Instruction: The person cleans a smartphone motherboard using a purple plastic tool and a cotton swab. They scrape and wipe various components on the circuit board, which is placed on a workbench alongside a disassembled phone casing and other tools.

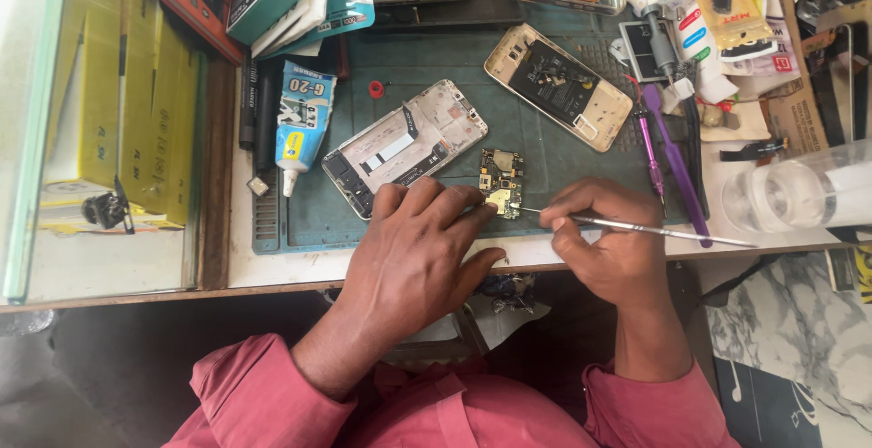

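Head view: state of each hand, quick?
Left hand: fingers pressed on the small circuit board, no closed grip.
Right hand: closed on thin metal tool.

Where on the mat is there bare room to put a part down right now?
The green mat is bare between the silver phone frame and the gold back cover, above the circuit board. A small patch lies below the glue tube. Crowded: the right edge by the purple tools and the mat's top edge.

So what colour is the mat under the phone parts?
The mat is dark green, seen best in the head view.
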